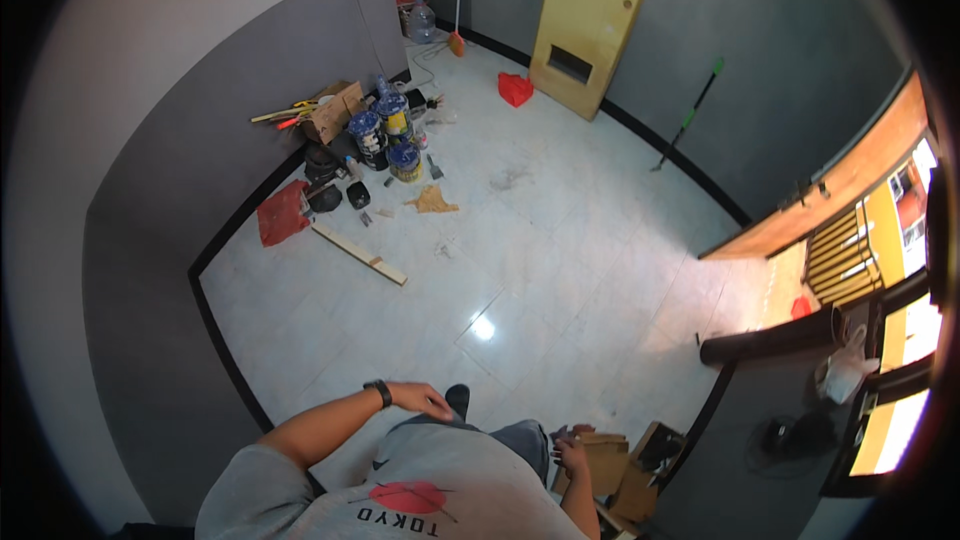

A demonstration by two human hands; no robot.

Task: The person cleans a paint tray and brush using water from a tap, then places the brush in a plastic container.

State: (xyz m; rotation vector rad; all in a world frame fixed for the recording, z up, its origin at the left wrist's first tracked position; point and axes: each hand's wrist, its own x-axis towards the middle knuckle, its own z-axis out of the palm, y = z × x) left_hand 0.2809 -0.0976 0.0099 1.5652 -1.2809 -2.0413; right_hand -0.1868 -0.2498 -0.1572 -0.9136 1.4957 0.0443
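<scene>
My left hand (pixel 420 399), with a dark watch (pixel 378 393) on its wrist, is by my left thigh; its fingers are loosely stretched and hold nothing that I can see. Low on the right, my right hand (pixel 571 453) is beside my right leg, next to an open cardboard box (pixel 606 465). Its fingers are bent at a small greyish-purple thing (pixel 572 432), too small and blurred to name. A second box (pixel 660 448) with dark contents stands just right of it.
Paint cans (pixel 396 120) and a cardboard carton (pixel 338 114) crowd the left wall. A wooden strip (pixel 360 255) lies on the tiles. A yellow door panel (pixel 590 20) leans at the back, near a red bag (pixel 515 89). An open doorway (pixel 800 250) is at right.
</scene>
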